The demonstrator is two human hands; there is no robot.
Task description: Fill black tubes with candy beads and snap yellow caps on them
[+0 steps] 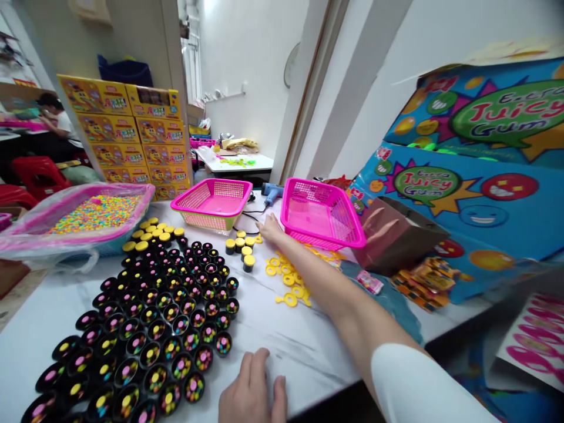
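My left hand (252, 388) rests at the table's front edge, thumb apart from the fingers, holding nothing that shows. My right hand (272, 230) reaches far across the table between two pink baskets, its fingers partly spread. Beside its fingertips lies a small yellow ring piece (258, 238); contact is unclear. More yellow ring pieces (288, 279) lie under and beside my forearm. Left of that hand stand several black cups with yellow lids (248, 262). Many open black cups (171, 311) filled with colourful candies cover the table's left half.
A plastic-lined tub of small candies (97, 214) stands left. Two pink baskets (211, 202) (324, 205) and a blue glue gun (272, 192) are at the back. Yellow boxes (114, 129) stack behind; blue gum boxes (440, 194) stand right. A person (61, 120) sits far left.
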